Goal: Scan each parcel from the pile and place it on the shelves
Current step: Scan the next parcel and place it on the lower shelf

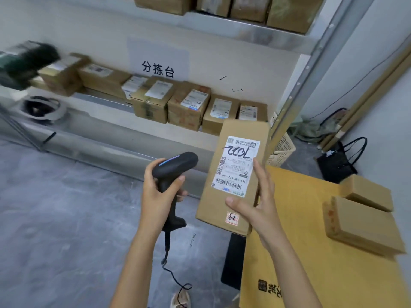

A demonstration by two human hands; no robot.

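My right hand grips a long brown cardboard parcel by its right edge, thumb on the face; its white shipping label with handwritten digits faces me. My left hand holds a black handheld barcode scanner by the handle, its head pointing right toward the parcel, its cable hanging to the floor. Two more brown parcels lie on a yellow-brown surface at the right. The lower shelf ahead carries a row of labelled cartons.
An upper shelf holds more cartons. A grey shelf upright rises right of the held parcel. A plastic crate and a black bag sit on the floor at right. A coil of cable lies on the shelf's left.
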